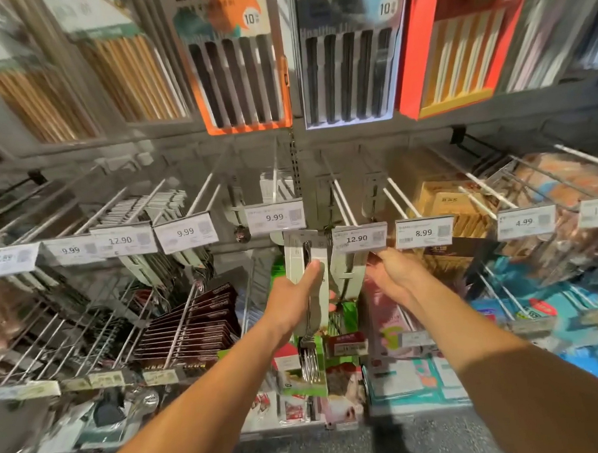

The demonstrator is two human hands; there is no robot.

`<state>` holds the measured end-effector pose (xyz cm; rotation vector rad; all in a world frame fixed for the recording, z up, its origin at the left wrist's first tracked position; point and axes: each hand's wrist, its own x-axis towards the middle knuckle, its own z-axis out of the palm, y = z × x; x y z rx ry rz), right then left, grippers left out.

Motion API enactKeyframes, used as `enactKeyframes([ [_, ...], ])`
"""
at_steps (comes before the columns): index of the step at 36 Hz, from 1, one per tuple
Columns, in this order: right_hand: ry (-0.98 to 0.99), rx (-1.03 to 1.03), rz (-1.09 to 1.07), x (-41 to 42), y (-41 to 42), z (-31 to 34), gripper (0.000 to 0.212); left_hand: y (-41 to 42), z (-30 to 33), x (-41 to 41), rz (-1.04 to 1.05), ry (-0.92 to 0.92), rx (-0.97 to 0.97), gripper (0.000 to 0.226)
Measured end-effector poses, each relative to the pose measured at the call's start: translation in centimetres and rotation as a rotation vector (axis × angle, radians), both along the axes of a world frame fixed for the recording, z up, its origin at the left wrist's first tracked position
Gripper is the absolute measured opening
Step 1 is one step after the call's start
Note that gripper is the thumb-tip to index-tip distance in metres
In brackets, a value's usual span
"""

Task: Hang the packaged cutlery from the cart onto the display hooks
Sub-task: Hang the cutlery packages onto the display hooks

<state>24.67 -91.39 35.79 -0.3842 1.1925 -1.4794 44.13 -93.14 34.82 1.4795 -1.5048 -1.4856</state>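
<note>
Two hands raised, left hand (295, 291) fingers closed around fork pack (307, 294) (upright), right hand (394, 273) fingers loosely curled beneath 12.90 tag (358, 238).

White display hooks (344, 203) jut from the rack, carrying price tags (359, 237) and hanging packs (347, 275).

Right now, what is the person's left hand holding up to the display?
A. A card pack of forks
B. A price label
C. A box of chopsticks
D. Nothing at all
A: the left hand grips a white card pack of forks, thumb across its front, metal tines hanging below the wrist, its top just under the 9.99 price label.
</note>
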Motion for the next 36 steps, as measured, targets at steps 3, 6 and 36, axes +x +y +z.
enactKeyframes([
  [3, 0.085, 0.064, -0.016, 0.1, -0.6, 0.3, 0.028, 0.8, 2.0, 0.1, -0.014, 0.013, -0.008, 0.081],
  [6, 0.161, 0.13, -0.073, 0.1, -1.8, 0.1, 0.028, 0.9, 1.8, 0.0, -0.036, 0.037, 0.012, 0.058],
  [36, 0.171, -0.039, 0.136, 2.5, 3.5, 1.5, 0.009, 1.7, 1.1, -0.5, 0.08, 0.103, -0.004, 0.059],
])
